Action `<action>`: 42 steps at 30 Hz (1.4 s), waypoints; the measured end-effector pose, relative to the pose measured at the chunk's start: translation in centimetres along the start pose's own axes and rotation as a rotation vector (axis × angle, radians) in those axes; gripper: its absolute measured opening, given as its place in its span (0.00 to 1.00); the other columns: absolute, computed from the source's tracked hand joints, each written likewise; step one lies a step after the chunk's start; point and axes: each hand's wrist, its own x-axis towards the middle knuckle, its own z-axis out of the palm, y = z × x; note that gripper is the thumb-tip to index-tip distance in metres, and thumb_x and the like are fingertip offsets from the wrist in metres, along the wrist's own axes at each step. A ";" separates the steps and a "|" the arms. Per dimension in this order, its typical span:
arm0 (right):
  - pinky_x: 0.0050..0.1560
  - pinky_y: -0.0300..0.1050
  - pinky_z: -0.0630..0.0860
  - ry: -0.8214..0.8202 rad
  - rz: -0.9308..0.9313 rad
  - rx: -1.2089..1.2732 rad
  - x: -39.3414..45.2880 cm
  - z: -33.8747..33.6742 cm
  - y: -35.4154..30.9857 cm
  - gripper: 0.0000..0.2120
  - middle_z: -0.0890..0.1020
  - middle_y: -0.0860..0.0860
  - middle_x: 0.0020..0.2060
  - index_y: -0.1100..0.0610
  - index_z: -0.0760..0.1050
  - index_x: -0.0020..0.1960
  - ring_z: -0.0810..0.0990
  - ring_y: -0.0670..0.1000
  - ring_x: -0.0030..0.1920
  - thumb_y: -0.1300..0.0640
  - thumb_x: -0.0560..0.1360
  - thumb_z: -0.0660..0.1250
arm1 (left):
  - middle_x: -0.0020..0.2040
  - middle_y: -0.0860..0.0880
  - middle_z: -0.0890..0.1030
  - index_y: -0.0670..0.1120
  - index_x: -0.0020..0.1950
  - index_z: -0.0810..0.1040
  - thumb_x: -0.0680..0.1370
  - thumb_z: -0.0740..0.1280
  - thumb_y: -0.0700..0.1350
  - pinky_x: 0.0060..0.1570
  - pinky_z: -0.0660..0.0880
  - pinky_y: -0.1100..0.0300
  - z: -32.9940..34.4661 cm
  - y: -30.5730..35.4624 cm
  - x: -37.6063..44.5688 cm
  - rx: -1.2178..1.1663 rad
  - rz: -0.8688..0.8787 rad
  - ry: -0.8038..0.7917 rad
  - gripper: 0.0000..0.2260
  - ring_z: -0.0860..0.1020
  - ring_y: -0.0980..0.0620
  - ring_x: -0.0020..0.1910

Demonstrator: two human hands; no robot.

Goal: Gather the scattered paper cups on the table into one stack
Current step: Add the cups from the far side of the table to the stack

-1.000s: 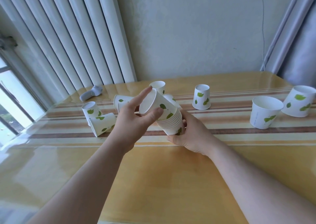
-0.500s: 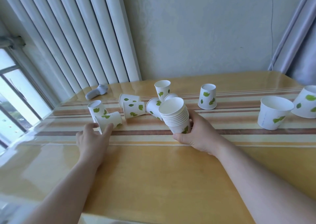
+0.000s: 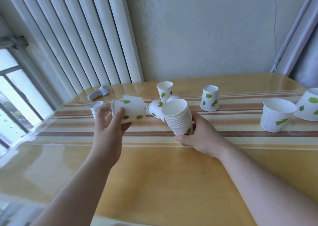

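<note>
My right hand [image 3: 199,138] grips a tilted stack of white paper cups [image 3: 179,117] with green leaf prints, mouth facing up and left. My left hand [image 3: 110,127] holds a single cup [image 3: 132,109] on its side, lifted off the table just left of the stack. More cups stay on the striped table [image 3: 154,174]: one behind my left fingers [image 3: 95,107], one lying behind the held cup [image 3: 131,98], two tipped behind the stack [image 3: 154,108], an upright one [image 3: 164,88], an upside-down one [image 3: 210,98], and two at the right [image 3: 275,114].
A grey handheld controller [image 3: 98,93] lies at the table's back left corner. White radiator pipes stand behind it, a window is at the left, and a curtain hangs at the far right. The rightmost cup [image 3: 309,105] is cut by the frame edge.
My left hand reached to the left cups, closed on one lying on its side and lifted it toward the stack. The stack in my right hand barely moved.
</note>
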 end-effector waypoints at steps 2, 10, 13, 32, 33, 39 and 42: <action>0.62 0.59 0.85 0.001 0.000 -0.003 0.0 0.0 0.0 0.31 0.86 0.44 0.55 0.37 0.75 0.64 0.86 0.50 0.57 0.50 0.65 0.82 | 0.49 0.53 0.90 0.52 0.65 0.70 0.86 0.69 0.45 0.59 0.83 0.52 2.3 1.6 -0.1 -0.092 0.070 -0.052 0.11 0.87 0.50 0.54; 0.57 0.52 0.85 -0.004 -0.016 -0.026 -0.1 -0.1 -0.3 0.29 0.86 0.40 0.51 0.37 0.76 0.63 0.85 0.41 0.50 0.53 0.67 0.82 | 0.63 0.54 0.86 0.61 0.70 0.79 0.71 0.75 0.55 0.57 0.82 0.55 7.3 1.9 0.2 0.487 0.170 -0.332 0.27 0.85 0.54 0.60; 0.57 0.48 0.85 -0.022 -0.027 -0.043 -0.3 -0.1 -0.7 0.29 0.85 0.41 0.54 0.39 0.76 0.65 0.84 0.38 0.50 0.56 0.69 0.82 | 0.65 0.57 0.85 0.65 0.73 0.79 0.71 0.74 0.54 0.56 0.80 0.57 7.3 0.8 -0.2 0.581 0.134 -0.351 0.29 0.84 0.56 0.56; 0.50 0.41 0.83 -0.014 0.005 -0.025 -0.1 -0.4 -0.4 0.29 0.85 0.43 0.54 0.36 0.75 0.61 0.86 0.41 0.50 0.56 0.69 0.84 | 0.76 0.42 0.65 0.61 0.83 0.56 0.76 0.76 0.45 0.69 0.74 0.42 -6.7 -3.3 7.9 0.780 -0.095 0.304 0.42 0.70 0.40 0.74; 0.50 0.40 0.83 -0.014 0.009 -0.024 0.1 -0.3 -0.3 0.29 0.85 0.43 0.55 0.36 0.75 0.62 0.86 0.41 0.51 0.56 0.69 0.84 | 0.80 0.42 0.61 0.63 0.85 0.51 0.76 0.77 0.47 0.71 0.72 0.41 -7.1 -3.1 8.9 0.799 -0.110 0.287 0.47 0.67 0.40 0.77; 0.56 0.47 0.84 -0.008 0.026 -0.009 0.5 0.0 0.1 0.31 0.86 0.44 0.56 0.34 0.76 0.62 0.87 0.44 0.53 0.55 0.67 0.85 | 0.83 0.48 0.69 0.66 0.87 0.45 0.78 0.75 0.60 0.66 0.73 0.46 -8.2 -3.5 13.0 0.804 -0.177 0.099 0.48 0.72 0.40 0.78; 0.58 0.52 0.86 -0.011 0.029 -0.001 0.7 0.0 0.2 0.32 0.87 0.44 0.56 0.32 0.76 0.62 0.87 0.46 0.55 0.48 0.63 0.84 | 0.74 0.52 0.78 0.63 0.85 0.60 0.78 0.75 0.57 0.58 0.74 0.50 -8.0 -3.9 12.6 0.819 -0.138 0.120 0.39 0.77 0.43 0.71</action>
